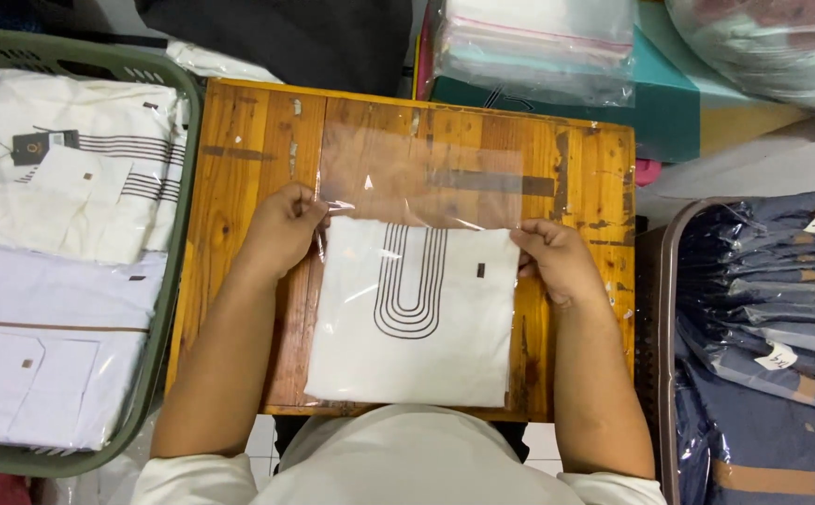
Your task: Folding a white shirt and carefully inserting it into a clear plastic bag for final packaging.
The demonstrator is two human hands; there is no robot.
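Note:
A folded white garment (417, 313) with a black U-shaped line pattern lies on a small wooden table (239, 150). It sits partly inside a clear plastic bag (417, 173) whose open flap stretches toward the far edge. My left hand (281, 229) pinches the bag's edge at the garment's upper left corner. My right hand (557, 257) grips the bag and the garment at the upper right corner.
A green basket (169, 309) on the left holds folded white garments (61, 243). A brown basket (667, 309) on the right holds bagged dark blue garments (772, 309). A stack of clear bags (533, 47) rests on a teal box (669, 112) behind the table.

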